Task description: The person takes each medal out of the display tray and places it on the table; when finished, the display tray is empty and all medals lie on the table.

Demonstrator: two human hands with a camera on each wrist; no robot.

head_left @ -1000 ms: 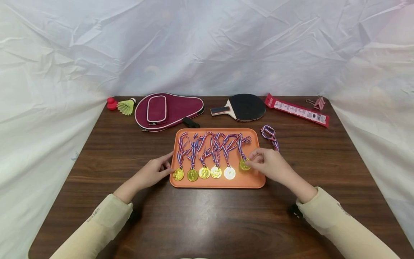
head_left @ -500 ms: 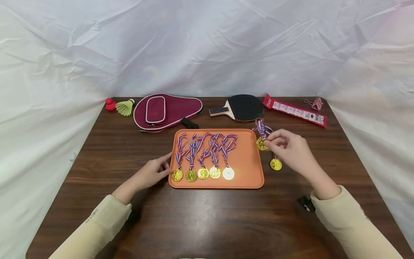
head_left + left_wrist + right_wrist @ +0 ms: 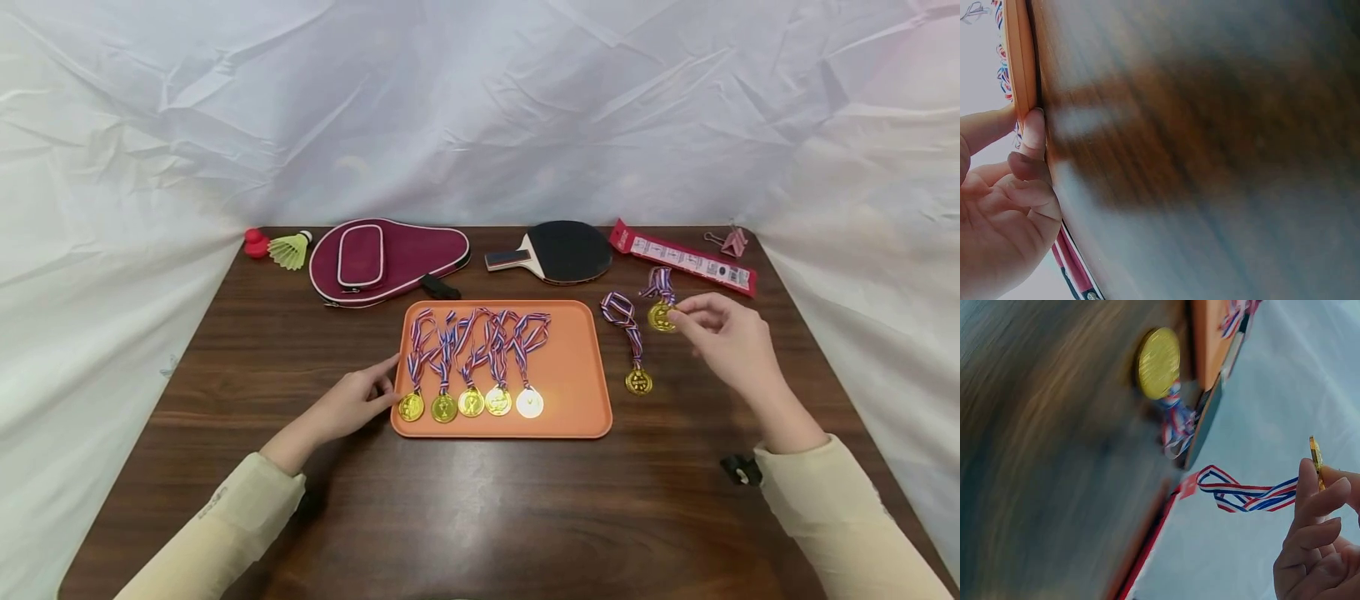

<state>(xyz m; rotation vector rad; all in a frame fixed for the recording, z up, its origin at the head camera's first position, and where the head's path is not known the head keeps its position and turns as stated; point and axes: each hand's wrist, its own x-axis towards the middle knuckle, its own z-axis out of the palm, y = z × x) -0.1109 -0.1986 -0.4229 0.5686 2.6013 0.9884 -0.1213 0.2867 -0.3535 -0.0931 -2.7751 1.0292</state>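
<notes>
My right hand (image 3: 731, 342) pinches a gold medal (image 3: 662, 317) at its edge between thumb and fingertips, to the right of the orange tray (image 3: 573, 417). Its striped ribbon (image 3: 1247, 494) trails off the medal in the right wrist view. A second medal (image 3: 639, 382) lies on the table beside the tray, its ribbon (image 3: 619, 310) looped behind it. On the tray several medals (image 3: 471, 402) rest in a row, ribbons pointing away from me. With thumb and fingers my left hand (image 3: 360, 402) grips the tray's left rim, seen close up in the left wrist view.
Along the table's back lie a red piece (image 3: 256, 243), a yellow shuttlecock (image 3: 288, 250), a maroon paddle case (image 3: 420, 250), a black table tennis paddle (image 3: 572, 250), a red packet (image 3: 686, 260) and a pink binder clip (image 3: 731, 242). A pale cloth (image 3: 480, 108) hangs behind.
My right hand has lifted a medal off the tray's right end and carried it right, past the medal on the table. My left hand has stayed at the tray's rim.
</notes>
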